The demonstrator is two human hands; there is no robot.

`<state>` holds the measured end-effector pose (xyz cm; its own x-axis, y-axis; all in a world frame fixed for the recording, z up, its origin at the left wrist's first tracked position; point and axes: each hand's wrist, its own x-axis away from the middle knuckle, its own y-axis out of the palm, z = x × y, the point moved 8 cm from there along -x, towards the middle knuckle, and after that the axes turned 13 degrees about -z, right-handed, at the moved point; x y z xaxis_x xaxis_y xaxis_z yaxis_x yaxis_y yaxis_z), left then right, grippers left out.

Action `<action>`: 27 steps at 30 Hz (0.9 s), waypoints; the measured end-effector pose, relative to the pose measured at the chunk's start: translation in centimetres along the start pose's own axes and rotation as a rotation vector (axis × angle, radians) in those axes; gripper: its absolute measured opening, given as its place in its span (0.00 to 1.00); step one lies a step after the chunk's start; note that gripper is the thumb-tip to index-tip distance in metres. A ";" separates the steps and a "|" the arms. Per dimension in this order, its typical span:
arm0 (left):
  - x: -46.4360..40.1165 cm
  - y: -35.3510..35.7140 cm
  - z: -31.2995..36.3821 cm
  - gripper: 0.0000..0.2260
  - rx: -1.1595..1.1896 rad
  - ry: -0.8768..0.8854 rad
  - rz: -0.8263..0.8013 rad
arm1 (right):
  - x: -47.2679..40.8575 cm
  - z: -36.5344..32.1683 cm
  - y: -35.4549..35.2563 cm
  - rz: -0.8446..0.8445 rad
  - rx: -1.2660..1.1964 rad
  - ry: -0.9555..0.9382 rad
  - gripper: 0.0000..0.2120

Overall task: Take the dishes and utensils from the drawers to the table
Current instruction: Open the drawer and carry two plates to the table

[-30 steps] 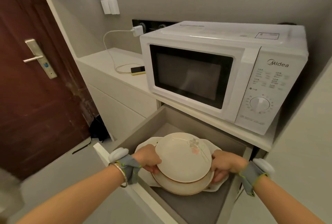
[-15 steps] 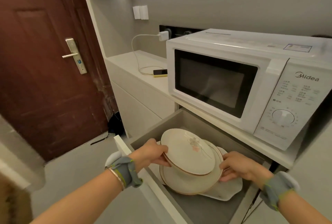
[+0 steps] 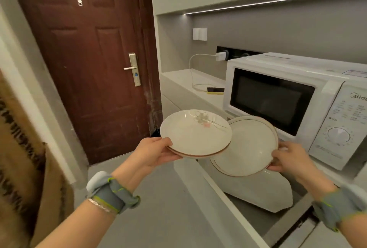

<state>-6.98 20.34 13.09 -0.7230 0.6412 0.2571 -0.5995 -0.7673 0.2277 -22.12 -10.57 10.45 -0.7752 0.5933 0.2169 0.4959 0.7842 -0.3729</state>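
Left hand (image 3: 154, 153) pinches floral plates (image 3: 195, 133); right hand (image 3: 289, 158) grips rimmed plate (image 3: 246, 146) above drawer (image 3: 200, 184); platter (image 3: 262, 194), perhaps more, remains inside.

An open drawer (image 3: 200, 184) holds one angular white platter (image 3: 264, 194).

My left grip (image 3: 153, 154) pinches the near rim of two stacked plates (image 3: 195, 134), the top one flowered, held above the floor beside the open drawer (image 3: 210, 194). My right grip (image 3: 288, 158) holds a gold-rimmed plate (image 3: 248, 148) by its right edge, tilted, over the drawer. A white angular dish (image 3: 264, 194) lies in the drawer. Behind stands a microwave (image 3: 294, 98) on the desk (image 3: 184, 80); a brown door (image 3: 89, 58) is at left.
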 end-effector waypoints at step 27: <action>61.8 -23.8 -14.7 0.09 0.416 0.269 0.832 | 39.0 -5.4 37.9 -0.872 -0.368 -0.023 0.16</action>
<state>-42.42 78.05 9.78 -0.9467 -0.1687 0.2745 0.2716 -0.8763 0.3980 -31.43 43.24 9.63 -0.9364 -0.2294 0.2655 -0.1726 0.9599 0.2208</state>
